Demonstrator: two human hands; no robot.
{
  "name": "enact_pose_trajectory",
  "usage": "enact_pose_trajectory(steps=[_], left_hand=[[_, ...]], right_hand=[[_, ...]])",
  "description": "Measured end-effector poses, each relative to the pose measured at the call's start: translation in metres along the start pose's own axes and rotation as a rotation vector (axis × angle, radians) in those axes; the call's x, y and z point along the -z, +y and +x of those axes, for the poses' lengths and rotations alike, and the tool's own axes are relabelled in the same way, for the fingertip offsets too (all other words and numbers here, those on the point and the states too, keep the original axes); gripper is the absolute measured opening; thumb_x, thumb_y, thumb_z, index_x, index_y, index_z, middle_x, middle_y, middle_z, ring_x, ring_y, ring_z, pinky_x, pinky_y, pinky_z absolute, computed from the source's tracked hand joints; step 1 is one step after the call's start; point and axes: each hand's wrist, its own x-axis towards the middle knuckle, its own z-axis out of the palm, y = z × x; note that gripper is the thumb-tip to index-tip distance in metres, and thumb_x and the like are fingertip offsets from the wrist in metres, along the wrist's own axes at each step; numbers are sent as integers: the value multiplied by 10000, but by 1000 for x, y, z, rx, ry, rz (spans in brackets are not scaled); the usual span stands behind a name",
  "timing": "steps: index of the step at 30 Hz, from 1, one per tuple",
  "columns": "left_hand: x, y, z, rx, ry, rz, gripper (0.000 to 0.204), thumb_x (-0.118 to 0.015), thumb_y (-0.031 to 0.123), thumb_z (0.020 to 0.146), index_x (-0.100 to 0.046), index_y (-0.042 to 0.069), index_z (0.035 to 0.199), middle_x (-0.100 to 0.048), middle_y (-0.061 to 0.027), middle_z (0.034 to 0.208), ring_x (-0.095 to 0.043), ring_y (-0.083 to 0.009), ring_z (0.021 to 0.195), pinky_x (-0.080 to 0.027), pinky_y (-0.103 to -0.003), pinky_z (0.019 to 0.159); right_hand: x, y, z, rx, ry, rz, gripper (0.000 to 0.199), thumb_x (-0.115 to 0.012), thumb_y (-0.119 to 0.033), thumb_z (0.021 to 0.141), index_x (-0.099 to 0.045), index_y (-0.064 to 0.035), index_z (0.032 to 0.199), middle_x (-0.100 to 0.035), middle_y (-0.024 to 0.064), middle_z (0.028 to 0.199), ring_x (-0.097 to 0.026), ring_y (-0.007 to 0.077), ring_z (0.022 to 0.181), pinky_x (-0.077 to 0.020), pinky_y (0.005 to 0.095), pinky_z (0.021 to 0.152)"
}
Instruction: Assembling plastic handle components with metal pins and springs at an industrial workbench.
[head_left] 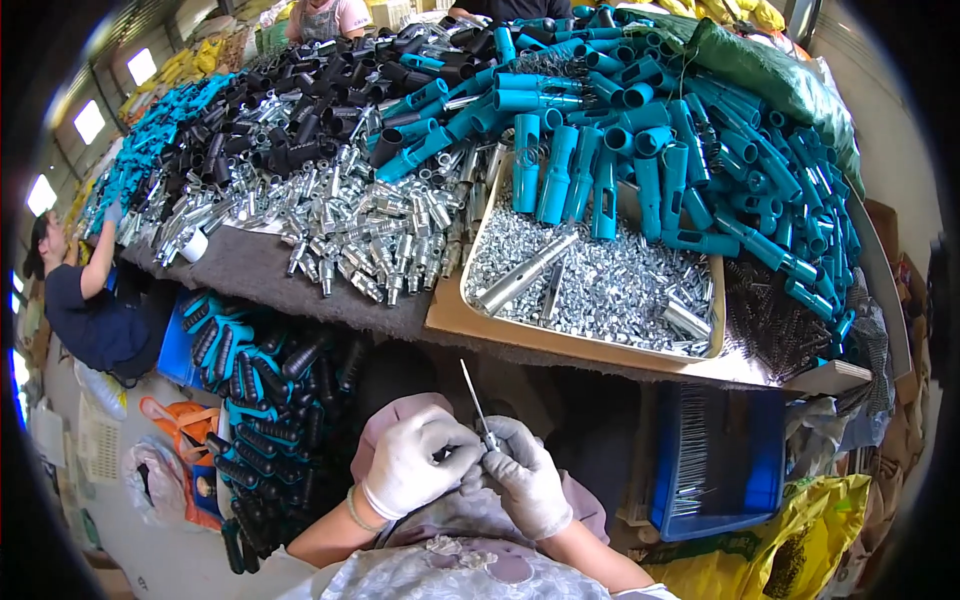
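My two white-gloved hands meet in front of my lap. Between them a thin metal rod [472,392] points up, leaning to the left, with a small metal piece around its lower end. My right hand [527,478] is closed on the rod, thumb and fingers pinched at that lower end. Beside it my left hand [422,460] is closed too, its thumb and forefinger curled into a ring. What its fingertips hold against the right hand is hidden. Just beyond the hands, a tray [450,290] on the table holds many small silver metal pieces and a few metal tubes.
Teal plastic tubes [640,120] are heaped behind the tray, with silver fittings [380,225] and black sleeves [300,130] to the left. Springs [775,320] lie at right. Below stand a blue bin [740,490] of thin rods and a pile of black-and-teal handles [265,400]. A co-worker [90,300] is at far left.
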Motion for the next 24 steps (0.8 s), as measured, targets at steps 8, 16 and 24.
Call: enact_pose_trajectory(steps=[8, 16, 24], left_hand=[[-6, 3, -4, 79, 40, 57, 135, -787, 36, 636, -694, 92, 716, -673, -66, 763, -649, -265, 720, -525, -375, 663], [-4, 8, -1, -79, 71, 171, 120, -769, 30, 720, -690, 85, 792, -637, -67, 745, -633, -242, 621, -512, -346, 542], [-9, -1, -4, 167, 66, -128, 159, -804, 48, 736, -678, 28, 832, -666, -78, 783, -642, -186, 683, -520, -289, 648]], right_hand=[[0, 4, -2, 144, 62, -323, 341, -531, -4, 953, -505, 17, 1292, -602, 59, 1091, -570, 117, 966, -481, 255, 872], [-4, 7, 1, 358, 139, -547, 358, -585, 51, 894, -541, -2, 1246, -637, 86, 1050, -620, 160, 969, -499, 289, 870], [-15, -2, -2, 519, 157, -670, 286, -618, 7, 873, -600, -7, 1158, -655, 142, 1001, -644, 280, 877, -514, 335, 797]])
